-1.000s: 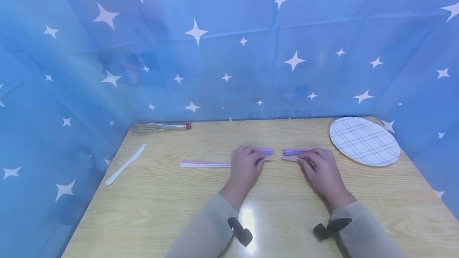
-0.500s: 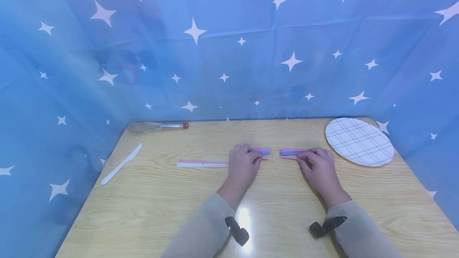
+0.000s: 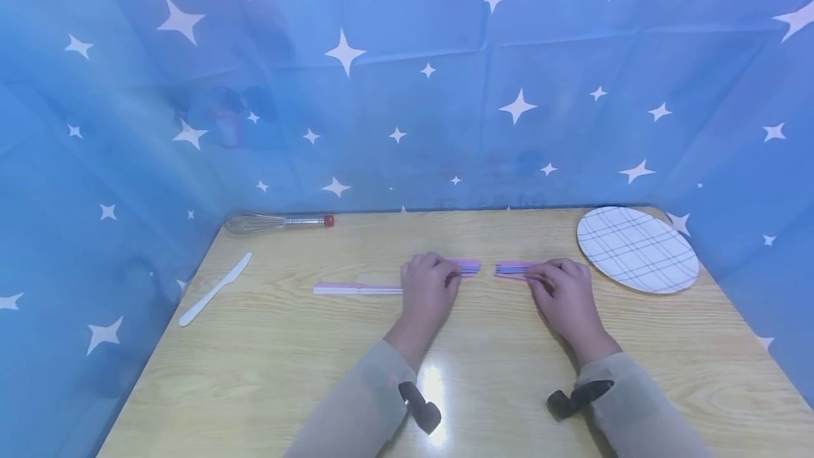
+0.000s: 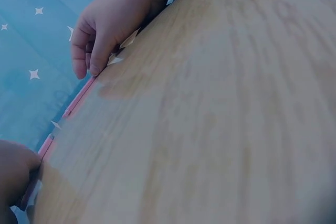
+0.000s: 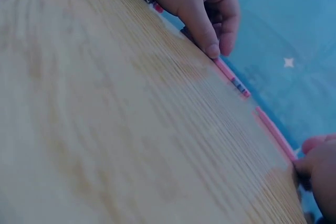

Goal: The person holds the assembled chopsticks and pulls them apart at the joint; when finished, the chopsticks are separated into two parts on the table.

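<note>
On the wooden tabletop (image 3: pixel 496 366) both hands (image 3: pixel 427 288) (image 3: pixel 564 295) pinch pink sticks (image 5: pixel 275 133); only the head view shows the plate (image 3: pixel 638 249) whole

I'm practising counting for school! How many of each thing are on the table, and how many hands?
Whisk: 1
White knife: 1
Checked plate: 1
Left hand and right hand: 2
Pink, white and blue sticks: several, too bunched and hidden to count
Total: 5, without the sticks

The left arm (image 3: pixel 356 408) and the right arm (image 3: pixel 645 401) reached forward and leaned in. The left hand (image 3: pixel 427 290) and the right hand (image 3: pixel 566 297) were near each other but apart. Both had bent fingers, thumb tips close to a finger.
</note>
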`<state>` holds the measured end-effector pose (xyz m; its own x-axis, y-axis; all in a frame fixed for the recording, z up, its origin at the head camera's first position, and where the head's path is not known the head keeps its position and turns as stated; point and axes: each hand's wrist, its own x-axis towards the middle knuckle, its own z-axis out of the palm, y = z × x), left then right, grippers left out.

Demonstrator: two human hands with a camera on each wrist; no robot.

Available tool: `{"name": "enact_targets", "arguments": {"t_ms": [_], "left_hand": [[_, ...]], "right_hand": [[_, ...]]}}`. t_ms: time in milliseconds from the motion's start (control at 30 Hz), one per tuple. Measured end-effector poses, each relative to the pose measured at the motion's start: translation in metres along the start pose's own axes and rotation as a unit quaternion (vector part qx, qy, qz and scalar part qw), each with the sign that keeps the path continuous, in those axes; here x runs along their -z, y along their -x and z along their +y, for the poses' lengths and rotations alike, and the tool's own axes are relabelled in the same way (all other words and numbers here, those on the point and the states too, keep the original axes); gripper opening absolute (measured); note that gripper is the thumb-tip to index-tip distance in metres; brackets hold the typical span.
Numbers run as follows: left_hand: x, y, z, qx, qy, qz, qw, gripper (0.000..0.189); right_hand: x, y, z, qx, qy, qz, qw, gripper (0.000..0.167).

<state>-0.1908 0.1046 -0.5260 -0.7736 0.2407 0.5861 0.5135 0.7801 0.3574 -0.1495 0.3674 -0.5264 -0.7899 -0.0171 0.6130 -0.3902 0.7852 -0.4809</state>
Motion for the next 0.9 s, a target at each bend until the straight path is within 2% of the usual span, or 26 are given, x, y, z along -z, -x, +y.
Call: {"name": "enact_targets", "arguments": {"t_ms": [67, 167, 333, 500, 767, 900], "left_hand": [[0.001, 0.000, -0.001, 0.000, 0.005, 0.020, 0.9998, 0.007], [0.003, 0.001, -0.003, 0.004, 0.005, 0.031, 0.9995, 0.008], [0.005, 0.002, -0.007, 0.012, -0.002, 0.027, 0.9996, 0.009], [0.008, -0.001, -0.014, 0.022, -0.002, 0.037, 0.9991, 0.009], [0.007, -0.002, -0.019, 0.041, -0.001, -0.003, 0.9991, 0.007], [0.007, -0.002, -0.018, 0.052, -0.007, -0.008, 0.9986, 0.008]], "right_hand": [[-0.001, -0.001, 0.001, 0.008, -0.001, 0.006, 1.0000, 0.018], [-0.002, -0.001, 0.002, 0.009, -0.003, 0.010, 0.9999, 0.018], [-0.001, 0.001, 0.001, -0.024, 0.000, 0.007, 0.9997, 0.016], [0.001, 0.001, 0.002, -0.056, 0.009, 0.000, 0.9984, 0.014], [0.003, -0.001, 0.001, -0.101, 0.014, -0.008, 0.9947, 0.012], [0.004, -0.002, 0.001, -0.123, 0.018, -0.016, 0.9921, 0.012]]}}
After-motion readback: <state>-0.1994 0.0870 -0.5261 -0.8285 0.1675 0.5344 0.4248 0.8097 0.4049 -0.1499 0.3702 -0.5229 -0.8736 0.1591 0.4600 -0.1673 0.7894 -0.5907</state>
